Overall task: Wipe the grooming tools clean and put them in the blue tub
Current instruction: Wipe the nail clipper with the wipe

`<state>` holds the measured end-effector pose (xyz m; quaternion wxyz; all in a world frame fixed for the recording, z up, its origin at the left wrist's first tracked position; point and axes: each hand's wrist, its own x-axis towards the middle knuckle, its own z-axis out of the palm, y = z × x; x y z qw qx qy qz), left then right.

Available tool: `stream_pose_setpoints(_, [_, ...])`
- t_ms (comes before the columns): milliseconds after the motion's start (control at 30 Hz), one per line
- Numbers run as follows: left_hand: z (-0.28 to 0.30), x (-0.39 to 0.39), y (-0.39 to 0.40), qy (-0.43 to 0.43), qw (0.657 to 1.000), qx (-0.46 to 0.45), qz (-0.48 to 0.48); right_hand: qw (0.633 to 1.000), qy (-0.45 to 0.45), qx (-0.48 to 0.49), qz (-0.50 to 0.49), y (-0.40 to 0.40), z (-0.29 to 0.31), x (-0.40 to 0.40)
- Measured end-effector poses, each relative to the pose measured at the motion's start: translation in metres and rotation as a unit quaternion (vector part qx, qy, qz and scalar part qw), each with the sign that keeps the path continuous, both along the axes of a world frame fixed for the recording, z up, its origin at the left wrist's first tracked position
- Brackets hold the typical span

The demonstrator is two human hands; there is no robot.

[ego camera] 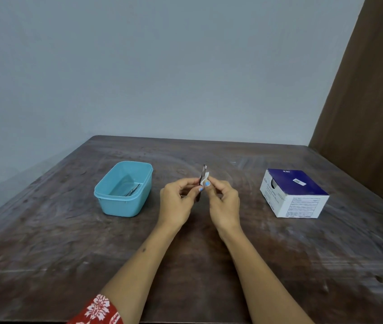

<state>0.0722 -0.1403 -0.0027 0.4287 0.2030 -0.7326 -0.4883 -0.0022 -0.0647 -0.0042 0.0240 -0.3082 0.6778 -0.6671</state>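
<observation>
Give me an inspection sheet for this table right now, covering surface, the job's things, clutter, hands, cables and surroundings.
Surface: dark wooden table, worn, with pale scuffs.
Job's things: blue tub on the left, one thin metal tool lying inside; a dark slim tool held upright over the table's middle with a white wipe folded round it.
Clutter: blue and white box on the right, round opening in its side.
Hands: left hand grips the slim tool's lower part; right hand pinches the wipe against it.
Cables: nothing seen.
Surroundings: plain grey-blue wall behind; brown panel at right.
</observation>
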Motion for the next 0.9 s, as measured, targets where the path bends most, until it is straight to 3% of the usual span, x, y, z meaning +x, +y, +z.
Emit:
stream_pose_setpoints(767, [0.0056, 0.0038, 0.0077, -0.077, 0.996, -0.033, -0.040, 0.999, -0.012, -0.047, -0.012, 0.0022, 0.0057, 0.0001])
stream_pose_setpoints(900, [0.0050, 0.0049, 0.0075, -0.067, 0.997, -0.039, -0.023, 1.000, 0.003, -0.009, -0.010, -0.0007, 0.0025, 0.0012])
